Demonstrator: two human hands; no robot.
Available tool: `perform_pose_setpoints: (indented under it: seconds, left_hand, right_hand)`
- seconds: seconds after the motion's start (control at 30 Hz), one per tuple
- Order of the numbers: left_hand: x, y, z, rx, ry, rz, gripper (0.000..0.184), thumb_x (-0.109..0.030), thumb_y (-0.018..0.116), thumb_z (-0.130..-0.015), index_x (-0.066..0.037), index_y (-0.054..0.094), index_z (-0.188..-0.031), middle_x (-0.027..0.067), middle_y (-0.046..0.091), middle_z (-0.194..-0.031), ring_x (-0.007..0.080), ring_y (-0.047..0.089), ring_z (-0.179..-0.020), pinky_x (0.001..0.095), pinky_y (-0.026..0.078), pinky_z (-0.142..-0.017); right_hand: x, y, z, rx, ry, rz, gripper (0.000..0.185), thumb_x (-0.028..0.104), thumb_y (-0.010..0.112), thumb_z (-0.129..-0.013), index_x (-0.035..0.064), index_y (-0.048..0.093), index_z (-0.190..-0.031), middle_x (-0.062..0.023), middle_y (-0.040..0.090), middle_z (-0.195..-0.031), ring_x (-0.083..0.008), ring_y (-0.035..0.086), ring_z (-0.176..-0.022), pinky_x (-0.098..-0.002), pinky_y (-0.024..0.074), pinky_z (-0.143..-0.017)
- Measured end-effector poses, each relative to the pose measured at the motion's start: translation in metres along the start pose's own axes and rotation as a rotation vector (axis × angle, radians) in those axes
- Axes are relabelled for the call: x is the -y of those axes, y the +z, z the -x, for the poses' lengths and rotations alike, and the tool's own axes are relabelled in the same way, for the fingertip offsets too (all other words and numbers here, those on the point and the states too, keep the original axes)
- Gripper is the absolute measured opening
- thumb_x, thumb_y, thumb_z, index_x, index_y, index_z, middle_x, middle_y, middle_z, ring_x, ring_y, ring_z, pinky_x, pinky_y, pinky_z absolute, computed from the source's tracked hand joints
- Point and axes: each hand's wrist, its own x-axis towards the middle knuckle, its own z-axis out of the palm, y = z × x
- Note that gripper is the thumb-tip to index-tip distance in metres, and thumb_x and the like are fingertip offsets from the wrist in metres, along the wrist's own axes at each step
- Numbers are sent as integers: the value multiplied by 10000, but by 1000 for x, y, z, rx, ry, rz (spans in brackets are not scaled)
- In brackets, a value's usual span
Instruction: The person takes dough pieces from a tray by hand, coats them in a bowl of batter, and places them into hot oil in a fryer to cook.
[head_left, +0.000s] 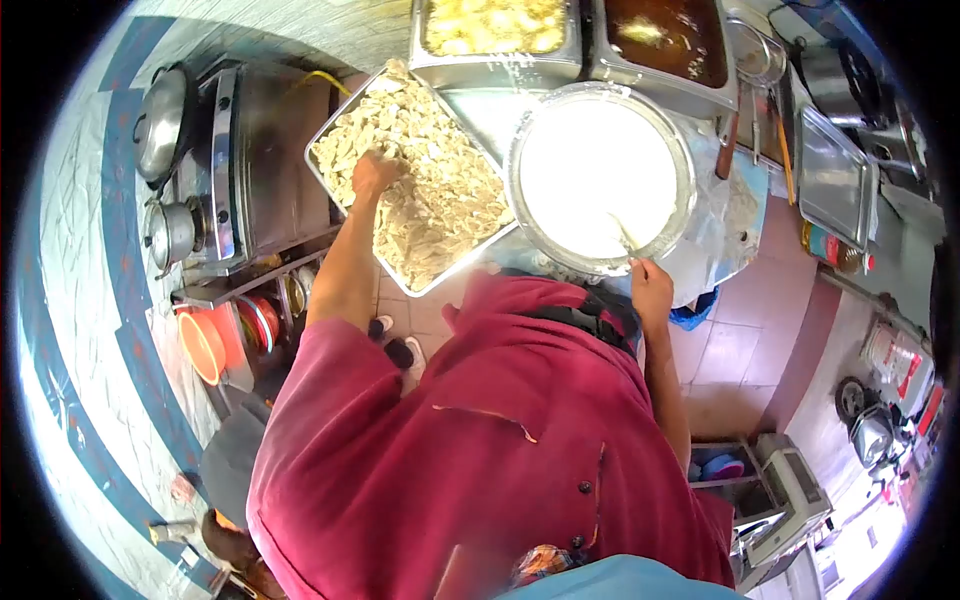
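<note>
My left hand [375, 175] reaches into a rectangular metal tray [452, 272] heaped with pale, coated strips of food [440, 205]. Its fingertips are down among the strips and hidden. To the right stands a big round bowl [686, 180] full of white powder or thick liquid [590, 165]; which of the two I cannot tell. At the bowl's near rim my right hand [652, 285] is closed in a pinch, where a thin utensil [625, 240] seems to lean out of the white contents. What the fingers grip is too small to make out.
Behind stand a metal fryer vat with pale pieces frying [495, 25] and another with dark oil [665, 40]. A stove [285, 155] with pots is at the left. At the right are a wooden-handled tool [727, 150] and an empty metal tray [833, 180]. Another person's shoe [413, 355] shows below.
</note>
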Motion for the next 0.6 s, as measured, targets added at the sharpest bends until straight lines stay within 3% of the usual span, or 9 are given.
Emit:
perform_pose_setpoints:
  seconds: [0.03, 0.17, 0.3, 0.33, 0.43, 0.47, 0.5, 0.6]
  left_hand:
    - [-17, -14, 11, 105, -31, -77, 669, -377, 778, -677, -76, 602, -1248, 163, 686, -1108, 312, 645, -1049, 395, 496, -897]
    - [-15, -8, 14, 2, 32, -102, 627, -380, 792, -667, -74, 645, -1194, 153, 715, -1007, 290, 678, -952, 398, 522, -810]
    - [-17, -10, 14, -202, 173, 24, 601, -345, 768, -684, -47, 647, -1191, 198, 713, -918, 308, 693, -827, 399, 529, -747]
    - [-22, -12, 19, -144, 198, 61, 543, -306, 712, -807, -15, 587, -1248, 159, 703, -884, 283, 677, -741, 366, 531, -677]
    - [-50, 3, 43, 85, -69, 782, 463, -195, 657, -881, -36, 542, -1300, 62, 632, -743, 160, 560, -539, 293, 460, -500]
    - [-61, 11, 56, 201, -98, 1029, 415, -114, 606, -920, -58, 511, -1321, -9, 549, -684, 72, 417, -469, 233, 355, -418]
    - [-96, -1, 96, 250, -48, 1123, 198, -102, 653, -886, -13, 633, -1061, -10, 583, -671, 73, 451, -473, 237, 343, -425]
    - [-142, 24, 146, 474, 68, 983, 219, -91, 669, -861, -49, 649, -1076, -4, 631, -736, 67, 522, -542, 210, 391, -462]
  right_hand:
    - [4, -3, -1, 23, 25, 7, 255, 256, 555, -926, 31, 673, -939, -227, 644, -826, -420, 611, -771, -454, 472, -682]
    - [18, -18, -2, 16, 66, 91, 244, 257, 551, -920, 42, 666, -912, -204, 655, -839, -419, 621, -810, -459, 484, -706]
    - [17, -32, 0, -85, 97, 411, 246, 245, 511, -907, 66, 656, -823, -217, 664, -768, -430, 643, -721, -511, 507, -682]
    - [14, -31, 1, -85, 97, 444, 219, 222, 511, -882, 78, 657, -805, -219, 669, -743, -414, 657, -688, -511, 519, -670]
    - [16, -17, 3, 11, 74, 518, 183, 184, 521, -847, 72, 655, -795, -202, 679, -753, -395, 671, -706, -496, 528, -685]
    - [20, -12, 5, 64, 59, 495, 206, 213, 511, -871, 80, 656, -812, -210, 677, -758, -407, 668, -724, -506, 523, -698]
    - [26, -8, 5, 116, 42, 472, 230, 242, 501, -896, 88, 657, -829, -219, 674, -763, -420, 665, -742, -516, 518, -711]
    - [30, -6, 9, 124, 4, 412, 252, 269, 498, -917, 89, 657, -840, -230, 669, -760, -433, 662, -744, -519, 516, -725]
